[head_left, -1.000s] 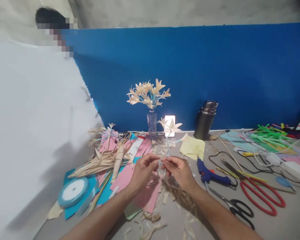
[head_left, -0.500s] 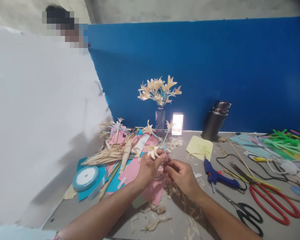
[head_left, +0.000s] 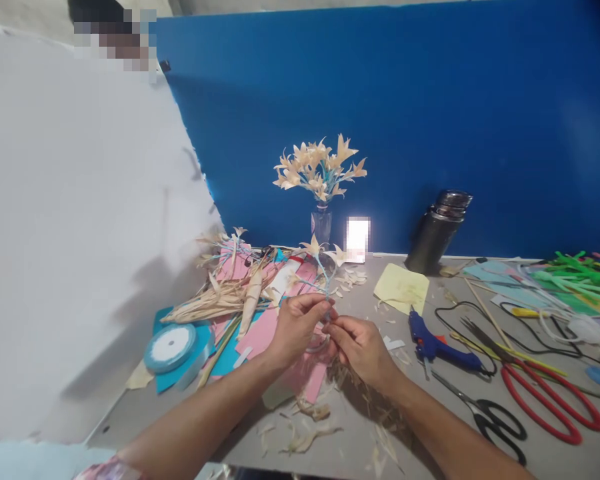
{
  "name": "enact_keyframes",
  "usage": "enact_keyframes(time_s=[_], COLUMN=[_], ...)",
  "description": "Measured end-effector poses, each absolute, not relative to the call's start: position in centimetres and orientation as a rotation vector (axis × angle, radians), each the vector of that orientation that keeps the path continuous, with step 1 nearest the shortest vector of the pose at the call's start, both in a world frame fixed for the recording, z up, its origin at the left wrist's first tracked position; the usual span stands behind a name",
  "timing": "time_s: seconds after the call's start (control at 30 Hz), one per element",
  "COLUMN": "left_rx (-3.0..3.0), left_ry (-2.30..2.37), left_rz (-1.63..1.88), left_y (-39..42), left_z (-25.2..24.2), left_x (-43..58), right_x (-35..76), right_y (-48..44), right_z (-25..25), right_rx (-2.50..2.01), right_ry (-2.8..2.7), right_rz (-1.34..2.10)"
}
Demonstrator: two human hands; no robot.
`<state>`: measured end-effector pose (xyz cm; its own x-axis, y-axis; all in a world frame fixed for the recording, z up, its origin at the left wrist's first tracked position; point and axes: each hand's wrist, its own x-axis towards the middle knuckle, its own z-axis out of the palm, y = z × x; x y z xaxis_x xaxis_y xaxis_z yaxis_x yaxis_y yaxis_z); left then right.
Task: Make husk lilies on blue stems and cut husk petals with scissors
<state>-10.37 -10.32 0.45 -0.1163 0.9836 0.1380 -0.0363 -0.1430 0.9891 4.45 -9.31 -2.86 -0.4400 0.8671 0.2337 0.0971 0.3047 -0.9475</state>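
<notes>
Between my hands, upright over the pink paper (head_left: 260,340), is a flower stem (head_left: 326,283) wrapped in pale blue, with cream husk-like blooms at its top. My left hand (head_left: 300,330) is closed round the stem just below where it branches. My right hand (head_left: 357,347) pinches its lower part, fingertips almost touching the left ones. A loop of pale ribbon or tape shows under the fingers; the exact grip there is hidden. Behind stands a clear glass bottle (head_left: 321,227) holding a bunch of similar cream flowers (head_left: 315,167).
Left lie a blue ribbon spool (head_left: 170,347) and dried husks (head_left: 205,300). At right are a blue glue gun (head_left: 443,350), black-handled scissors (head_left: 500,423), red-handled scissors (head_left: 550,400), a dark flask (head_left: 437,233) and green pipe cleaners (head_left: 575,280). Husk scraps (head_left: 310,440) litter the front. A person (head_left: 115,33) is behind the partition.
The stem has turned between my fingers, so its blooms now sit differently, and the bloom over my left hand no longer shows there. Both hands keep hold. The camera view has shifted slightly.
</notes>
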Motion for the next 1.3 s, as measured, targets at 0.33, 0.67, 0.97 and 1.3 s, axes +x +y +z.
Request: enact_keyframes(time_s=[0.33,0.67,0.97,1.3], left_rx=[0.892,1.004,0.963,0.843], left_ry=[1.064,1.163,1.148,1.037], left_rz=[1.378,1.356,1.306,1.200], left_y=[-9.5,-9.7,-9.3,-9.9], left_z=[-0.9,0.2,-0.6,-1.5], left_x=[-10.4,-10.7,-10.9,-9.9], right_x=[4.4,4.2,4.3,4.5], right_y=[-9.1,-9.5,-9.3,-8.5], right_z=[-3.8,-3.7,-3.8,-3.3], right_rx=[-0.837,-0.847,-0.830,-0.848], right_ry=[-1.644,-1.694,-1.657,-1.368], right_rz=[1.442,1.483,1.475,1.544])
